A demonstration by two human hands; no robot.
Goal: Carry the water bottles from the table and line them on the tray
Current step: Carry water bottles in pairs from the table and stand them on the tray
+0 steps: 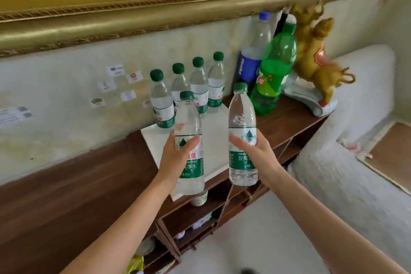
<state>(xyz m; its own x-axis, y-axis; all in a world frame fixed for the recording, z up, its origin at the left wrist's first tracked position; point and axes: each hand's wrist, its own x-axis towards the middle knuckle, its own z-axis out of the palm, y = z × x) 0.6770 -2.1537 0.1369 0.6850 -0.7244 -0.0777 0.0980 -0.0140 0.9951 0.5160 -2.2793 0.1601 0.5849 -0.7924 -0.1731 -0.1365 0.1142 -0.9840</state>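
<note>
head view: left hand (178,158) is wrapped round the label of one water bottle (190,147), thumb across the front, held upright above the white tray (213,140). right hand (255,155) grips a second bottle (242,135) at mid-label, also upright, w/ its base hanging out past the tray's front-right edge, over the open shelves (222,209) below. both green caps on, both look full.

four bottles (189,89) already stand in a row along the back of the tray, close to the wall, caps in a neat diagonal. the tray sits on a dark wood cabinet top (66,184). just right of the row: a pepsi bottle (251,60) and a green soda bottle (273,73), then a gold figurine (315,51) at the end. picture frame (155,13) overhead.

judgement: this is the set-down step, 2 bottles to add in front of or beside the row. risks: free tray space looks tight, so a bottle coming down at an angle could clip the back row & domino it. the right bottle, if lowered where it hangs now, may catch the tray lip or miss the top and drop to the shelves. placing both at once splits attention, so 1 may land tilted. also can't tell if the tray overhangs the cabinet edge; weight near the front corner could tip it.
</note>
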